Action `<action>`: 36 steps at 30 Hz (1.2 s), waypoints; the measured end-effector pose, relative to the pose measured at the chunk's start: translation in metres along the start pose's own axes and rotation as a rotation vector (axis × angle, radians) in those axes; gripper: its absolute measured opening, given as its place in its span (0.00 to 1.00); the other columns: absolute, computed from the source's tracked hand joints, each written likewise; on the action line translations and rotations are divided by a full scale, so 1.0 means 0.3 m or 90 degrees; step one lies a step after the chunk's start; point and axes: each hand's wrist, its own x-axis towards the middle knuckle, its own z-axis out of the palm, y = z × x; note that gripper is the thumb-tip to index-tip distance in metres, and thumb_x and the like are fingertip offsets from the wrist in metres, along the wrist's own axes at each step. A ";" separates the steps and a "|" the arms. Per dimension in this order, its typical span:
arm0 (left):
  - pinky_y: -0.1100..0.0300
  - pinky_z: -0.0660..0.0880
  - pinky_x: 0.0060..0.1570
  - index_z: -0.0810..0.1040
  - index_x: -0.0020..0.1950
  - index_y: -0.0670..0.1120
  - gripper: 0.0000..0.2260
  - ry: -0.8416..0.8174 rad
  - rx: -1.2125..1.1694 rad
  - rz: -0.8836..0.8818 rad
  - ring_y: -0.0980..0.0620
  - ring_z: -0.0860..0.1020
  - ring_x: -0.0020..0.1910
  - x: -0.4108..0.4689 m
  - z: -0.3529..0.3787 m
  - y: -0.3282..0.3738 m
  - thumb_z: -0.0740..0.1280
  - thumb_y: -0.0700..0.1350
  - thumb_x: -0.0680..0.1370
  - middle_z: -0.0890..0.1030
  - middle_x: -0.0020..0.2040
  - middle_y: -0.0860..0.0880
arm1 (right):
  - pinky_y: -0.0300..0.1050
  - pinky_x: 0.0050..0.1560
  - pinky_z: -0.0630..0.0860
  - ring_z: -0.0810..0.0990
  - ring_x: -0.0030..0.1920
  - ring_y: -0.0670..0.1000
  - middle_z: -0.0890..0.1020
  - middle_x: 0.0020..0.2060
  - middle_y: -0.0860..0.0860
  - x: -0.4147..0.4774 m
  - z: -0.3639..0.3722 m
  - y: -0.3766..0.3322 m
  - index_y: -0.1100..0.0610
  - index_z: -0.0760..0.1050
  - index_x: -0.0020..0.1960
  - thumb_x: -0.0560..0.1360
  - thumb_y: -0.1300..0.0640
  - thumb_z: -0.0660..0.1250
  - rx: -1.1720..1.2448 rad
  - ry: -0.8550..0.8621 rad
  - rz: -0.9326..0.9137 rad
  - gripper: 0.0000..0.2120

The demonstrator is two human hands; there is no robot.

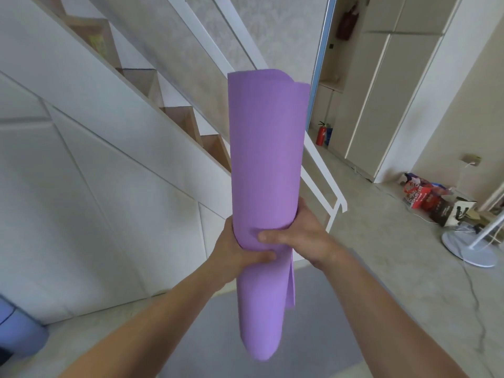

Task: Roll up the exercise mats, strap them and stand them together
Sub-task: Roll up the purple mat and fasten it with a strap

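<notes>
Head: left hand (234, 252), right hand (302, 236) clasp purple mat (267, 148) by staircase (177, 114), above grey mat (218, 336)

The stair wall (81, 214) closes the left; the white railing (324, 186) stands behind the rolled mat (264, 173). On the right, the floor (381, 255) lies open until the fan base (469, 246).

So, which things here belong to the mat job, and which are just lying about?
Job: purple mat, gripped by left hand and right hand; grey mat flat on the floor; blue roll, possibly a mat.
Lying about: fire extinguisher, cartons, white stand base.
</notes>
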 end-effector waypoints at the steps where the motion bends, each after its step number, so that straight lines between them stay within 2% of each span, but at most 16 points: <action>1: 0.55 0.80 0.50 0.79 0.61 0.60 0.34 -0.024 0.021 -0.042 0.46 0.80 0.60 -0.002 -0.017 0.002 0.80 0.34 0.60 0.82 0.61 0.50 | 0.46 0.54 0.80 0.80 0.58 0.43 0.79 0.59 0.44 -0.003 -0.005 0.028 0.46 0.67 0.65 0.52 0.54 0.85 -0.025 0.019 0.017 0.46; 4: 0.50 0.78 0.58 0.69 0.73 0.57 0.40 -0.094 0.038 -0.128 0.48 0.75 0.68 0.005 -0.101 0.064 0.79 0.51 0.62 0.76 0.69 0.56 | 0.47 0.53 0.80 0.79 0.58 0.42 0.77 0.60 0.40 -0.036 -0.002 0.133 0.45 0.62 0.71 0.48 0.49 0.86 -0.096 0.070 0.097 0.56; 8: 0.39 0.79 0.55 0.72 0.69 0.60 0.35 -0.078 -0.023 -0.233 0.44 0.78 0.63 0.059 -0.127 0.221 0.67 0.74 0.66 0.77 0.67 0.53 | 0.47 0.51 0.79 0.78 0.56 0.45 0.77 0.58 0.41 -0.072 0.036 0.294 0.45 0.61 0.68 0.51 0.53 0.86 -0.145 0.073 0.173 0.52; 11: 0.32 0.78 0.53 0.74 0.68 0.57 0.34 -0.044 0.017 -0.332 0.37 0.77 0.62 0.088 -0.132 0.211 0.61 0.74 0.68 0.76 0.68 0.46 | 0.44 0.48 0.79 0.79 0.56 0.45 0.78 0.57 0.40 -0.089 0.076 0.388 0.41 0.61 0.65 0.52 0.57 0.85 -0.118 0.035 0.190 0.50; 14: 0.35 0.78 0.50 0.77 0.67 0.51 0.39 -0.047 -0.020 -0.405 0.34 0.80 0.60 0.088 -0.162 0.158 0.60 0.76 0.67 0.80 0.63 0.41 | 0.48 0.49 0.82 0.81 0.56 0.43 0.81 0.54 0.37 -0.087 0.108 0.500 0.39 0.68 0.62 0.49 0.57 0.84 -0.125 -0.013 0.203 0.46; 16: 0.42 0.80 0.48 0.80 0.64 0.51 0.30 -0.079 0.073 -0.426 0.39 0.82 0.58 0.081 -0.177 0.100 0.68 0.69 0.70 0.82 0.60 0.42 | 0.50 0.55 0.80 0.80 0.56 0.41 0.81 0.54 0.37 -0.075 0.139 0.578 0.39 0.71 0.61 0.47 0.55 0.81 -0.151 -0.050 0.200 0.45; 18: 0.46 0.79 0.45 0.81 0.61 0.49 0.23 -0.070 0.122 -0.432 0.40 0.82 0.56 0.072 -0.191 0.012 0.73 0.55 0.68 0.84 0.57 0.43 | 0.44 0.56 0.79 0.80 0.57 0.40 0.81 0.55 0.40 -0.061 0.173 0.603 0.45 0.70 0.65 0.52 0.58 0.78 -0.133 -0.099 0.200 0.42; 20: 0.43 0.79 0.50 0.82 0.58 0.47 0.20 0.005 0.103 -0.439 0.38 0.81 0.56 0.061 -0.215 -0.096 0.70 0.46 0.66 0.84 0.55 0.41 | 0.31 0.47 0.77 0.82 0.47 0.35 0.79 0.52 0.46 -0.036 0.199 0.597 0.60 0.67 0.67 0.65 0.76 0.71 -0.059 -0.158 0.209 0.33; 22: 0.36 0.77 0.58 0.83 0.56 0.45 0.19 0.092 0.071 -0.444 0.35 0.81 0.57 0.047 -0.247 -0.193 0.67 0.42 0.66 0.84 0.53 0.39 | 0.28 0.39 0.75 0.82 0.41 0.35 0.77 0.48 0.48 0.004 0.211 0.608 0.62 0.67 0.67 0.69 0.81 0.62 0.004 -0.194 0.228 0.29; 24: 0.33 0.75 0.60 0.83 0.55 0.43 0.20 0.149 0.054 -0.468 0.36 0.82 0.55 0.045 -0.282 -0.289 0.65 0.41 0.64 0.85 0.51 0.38 | 0.35 0.48 0.78 0.81 0.54 0.45 0.80 0.54 0.49 0.043 0.189 0.672 0.47 0.69 0.67 0.66 0.75 0.64 0.086 -0.201 0.364 0.35; 25: 0.35 0.76 0.59 0.83 0.54 0.42 0.19 0.164 0.051 -0.488 0.37 0.82 0.51 0.050 -0.296 -0.338 0.65 0.41 0.65 0.85 0.49 0.38 | 0.45 0.55 0.79 0.78 0.61 0.51 0.80 0.58 0.49 0.055 0.176 0.695 0.43 0.70 0.67 0.65 0.70 0.65 0.109 -0.220 0.403 0.36; 27: 0.41 0.78 0.54 0.82 0.54 0.41 0.15 0.157 0.061 -0.515 0.41 0.83 0.44 0.075 -0.307 -0.423 0.66 0.40 0.69 0.85 0.47 0.38 | 0.63 0.60 0.76 0.75 0.67 0.58 0.78 0.64 0.53 0.080 0.154 0.752 0.48 0.74 0.68 0.68 0.55 0.70 0.186 -0.217 0.463 0.28; 29: 0.49 0.79 0.43 0.82 0.53 0.43 0.10 0.144 0.064 -0.528 0.46 0.82 0.38 0.103 -0.295 -0.516 0.63 0.37 0.76 0.84 0.40 0.44 | 0.63 0.58 0.77 0.75 0.67 0.59 0.77 0.66 0.55 0.108 0.150 0.816 0.51 0.73 0.69 0.72 0.35 0.66 0.225 -0.197 0.504 0.31; 30: 0.54 0.79 0.39 0.82 0.50 0.46 0.10 0.141 0.053 -0.537 0.50 0.82 0.35 0.117 -0.279 -0.564 0.62 0.37 0.77 0.84 0.37 0.47 | 0.60 0.59 0.77 0.76 0.66 0.59 0.78 0.65 0.55 0.120 0.154 0.847 0.51 0.73 0.69 0.75 0.32 0.63 0.209 -0.189 0.488 0.31; 33: 0.58 0.76 0.37 0.80 0.46 0.50 0.09 0.151 0.038 -0.573 0.52 0.80 0.34 0.164 -0.211 -0.718 0.63 0.38 0.79 0.83 0.36 0.50 | 0.47 0.54 0.80 0.82 0.54 0.56 0.85 0.51 0.52 0.148 0.181 0.939 0.50 0.79 0.58 0.74 0.43 0.70 0.081 -0.056 0.443 0.17; 36: 0.57 0.76 0.38 0.79 0.48 0.50 0.06 0.159 0.044 -0.604 0.49 0.80 0.38 0.212 -0.152 -0.867 0.64 0.40 0.80 0.82 0.41 0.47 | 0.47 0.51 0.80 0.82 0.49 0.51 0.83 0.48 0.49 0.150 0.146 1.083 0.50 0.77 0.56 0.76 0.45 0.69 -0.108 0.049 0.443 0.12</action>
